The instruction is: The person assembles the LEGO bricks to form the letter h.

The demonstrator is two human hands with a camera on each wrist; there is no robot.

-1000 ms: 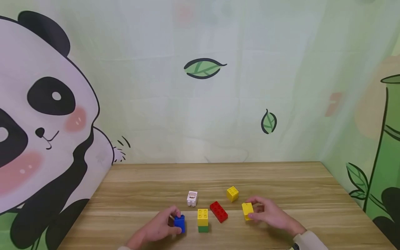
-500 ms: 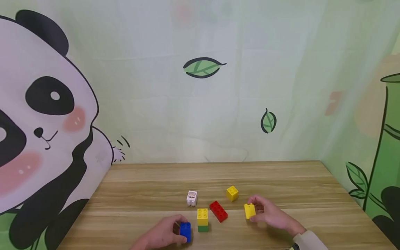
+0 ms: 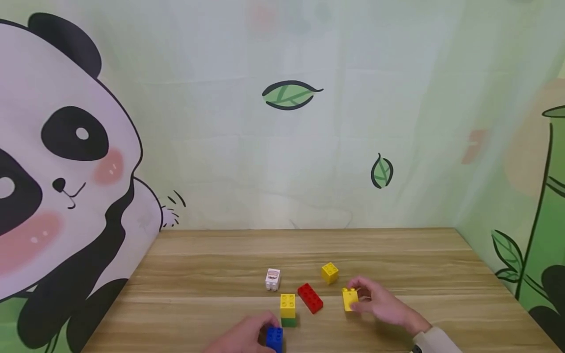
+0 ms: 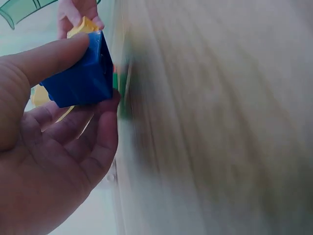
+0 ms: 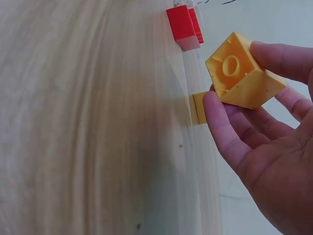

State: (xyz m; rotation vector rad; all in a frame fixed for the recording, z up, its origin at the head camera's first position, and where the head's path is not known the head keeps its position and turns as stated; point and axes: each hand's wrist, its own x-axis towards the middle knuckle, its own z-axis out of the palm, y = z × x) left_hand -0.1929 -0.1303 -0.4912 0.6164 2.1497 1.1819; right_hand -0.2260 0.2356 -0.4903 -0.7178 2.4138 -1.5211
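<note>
My left hand (image 3: 248, 334) grips a blue toy brick (image 3: 274, 338) near the front of the table, thumb on one side and fingers on the other in the left wrist view. A yellow brick (image 3: 350, 299) is pinched in my right hand (image 3: 380, 304); its hollow underside (image 5: 229, 67) shows in the right wrist view. Just beyond the blue brick stands a stack, a yellow brick (image 3: 288, 304) on a green brick (image 3: 289, 322). Between the stack and my right hand lies a long red brick (image 3: 310, 298).
Farther back on the wooden table (image 3: 212, 264) sit a white brick (image 3: 272, 279) with a printed picture and another yellow brick (image 3: 329, 273). A printed cloth backdrop (image 3: 212, 147) rises behind the table's far edge.
My left hand has carried the blue brick right and toward the table's front. The right hand, with its yellow brick, has shifted only slightly. The other bricks stay put.
</note>
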